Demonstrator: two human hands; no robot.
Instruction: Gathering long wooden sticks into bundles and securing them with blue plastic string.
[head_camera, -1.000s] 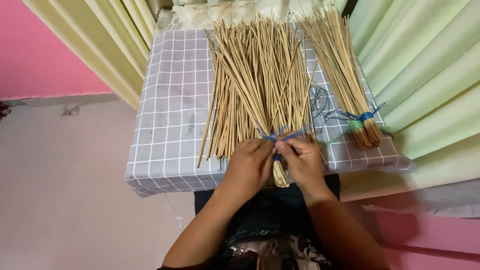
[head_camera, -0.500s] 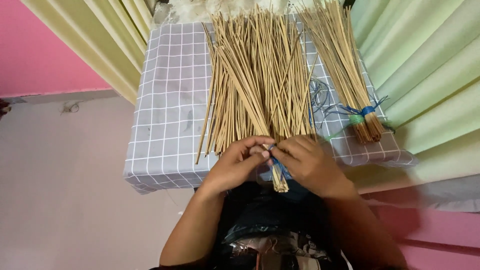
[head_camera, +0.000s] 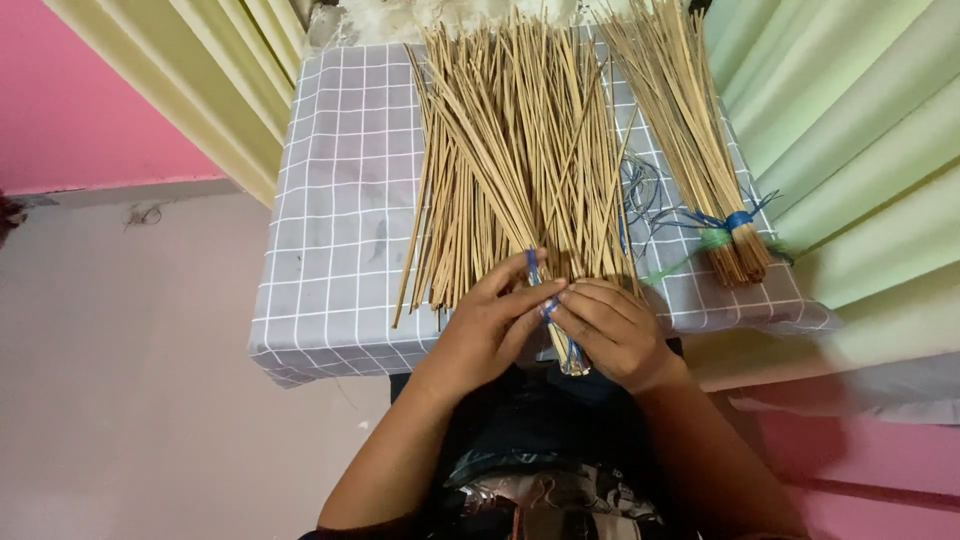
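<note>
The small bundle of thin tan sticks (head_camera: 566, 350) sits at the near edge of the bench (head_camera: 330, 250), its cut ends poking past the edge toward the person, with blue string (head_camera: 533, 268) wound around it. The left hand (head_camera: 490, 325) and right hand (head_camera: 610, 330) meet over it, fingertips pinching the string. Just behind the bundle lies the loose stick pile (head_camera: 520, 150); to its right, a tied bundle (head_camera: 700, 150)

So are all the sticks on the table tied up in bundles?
No, only the bundle on the right is tied with blue string, while the big pile of sticks lies loose on the checked cloth.
</note>
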